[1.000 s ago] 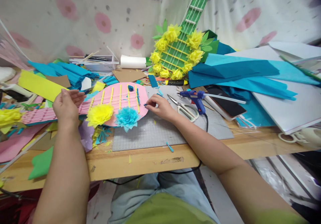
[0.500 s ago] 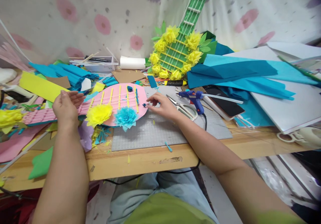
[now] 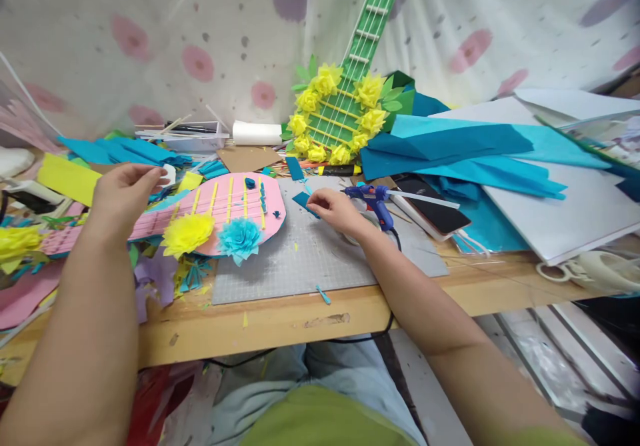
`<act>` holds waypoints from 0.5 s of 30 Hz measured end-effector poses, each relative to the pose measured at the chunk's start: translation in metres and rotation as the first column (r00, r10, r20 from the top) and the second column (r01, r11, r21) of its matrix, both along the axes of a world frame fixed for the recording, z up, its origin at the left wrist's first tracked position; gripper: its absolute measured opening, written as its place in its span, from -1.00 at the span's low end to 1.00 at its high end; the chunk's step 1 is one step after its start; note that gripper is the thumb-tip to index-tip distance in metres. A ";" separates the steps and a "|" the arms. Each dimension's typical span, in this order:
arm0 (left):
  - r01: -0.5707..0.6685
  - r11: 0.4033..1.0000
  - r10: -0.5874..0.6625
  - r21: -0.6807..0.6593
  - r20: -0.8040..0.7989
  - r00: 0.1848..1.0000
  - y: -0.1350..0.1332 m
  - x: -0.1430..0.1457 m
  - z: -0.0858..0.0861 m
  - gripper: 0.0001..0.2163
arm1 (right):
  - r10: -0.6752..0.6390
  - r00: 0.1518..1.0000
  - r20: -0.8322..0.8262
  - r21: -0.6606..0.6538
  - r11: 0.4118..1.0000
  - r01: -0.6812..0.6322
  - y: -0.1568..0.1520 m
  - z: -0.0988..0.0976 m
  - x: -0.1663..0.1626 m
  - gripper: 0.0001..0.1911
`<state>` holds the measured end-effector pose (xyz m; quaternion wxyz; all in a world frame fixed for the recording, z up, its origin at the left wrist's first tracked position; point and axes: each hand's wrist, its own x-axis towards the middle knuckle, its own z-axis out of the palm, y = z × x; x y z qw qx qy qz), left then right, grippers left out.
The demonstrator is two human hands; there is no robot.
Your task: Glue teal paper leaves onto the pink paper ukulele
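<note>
My right hand [image 3: 336,211] is over the grey cutting mat [image 3: 265,279], with its fingers pinched on a small dark-blue paper strip [image 3: 303,201]. My left hand [image 3: 123,193] is raised over the neck of a pink paper guitar [image 3: 273,196], thumb and fingers drawn together; whether anything is between them I cannot make out. The guitar lies flat, with yellow bars, a yellow paper flower [image 3: 187,234], a light-blue paper flower [image 3: 240,238] and small dark-blue pieces on its body. Scissors are mostly hidden behind my right hand.
A blue glue gun [image 3: 375,201] lies right of my hand, beside a phone [image 3: 433,205]. Behind stands a green guitar [image 3: 333,116] with yellow flowers. Blue paper sheets [image 3: 450,149] are piled at right, a tape roll [image 3: 613,271] at the edge. Paper scraps crowd the left.
My right hand has moved away from the pink guitar's end and now holds a blue paper strip. My left hand has lifted, and its fingers have drawn together. The view has shifted slightly.
</note>
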<state>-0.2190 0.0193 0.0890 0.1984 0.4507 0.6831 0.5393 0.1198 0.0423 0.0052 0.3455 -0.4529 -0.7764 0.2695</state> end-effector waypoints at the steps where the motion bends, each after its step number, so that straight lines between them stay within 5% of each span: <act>1: 0.051 0.999 -0.051 -0.010 -0.023 0.998 0.000 0.010 0.006 -0.92 | 0.019 1.000 -0.013 -0.009 1.000 -0.019 -0.001 0.000 -0.002 -0.94; 4: 0.302 0.950 -0.306 -0.079 -0.045 0.951 -0.002 0.047 0.020 -0.78 | 0.114 0.982 -0.151 -0.061 0.990 -0.124 -0.007 -0.001 -0.011 -0.83; 7: 0.498 0.820 -0.542 -0.282 -0.101 0.834 -0.005 0.084 0.023 -0.68 | 0.208 0.933 -0.294 -0.082 0.967 -0.241 -0.012 -0.003 -0.021 -0.73; 11: 0.592 0.664 -0.714 -0.457 -0.153 0.683 -0.003 0.112 0.014 -0.59 | 0.239 0.919 -0.313 -0.072 0.959 -0.274 -0.015 -0.009 -0.031 -0.63; 15: 0.589 0.620 -0.765 -0.518 -0.232 0.601 0.000 0.120 0.005 -0.52 | 0.244 0.930 -0.276 -0.051 0.962 -0.268 -0.015 -0.013 -0.035 -0.59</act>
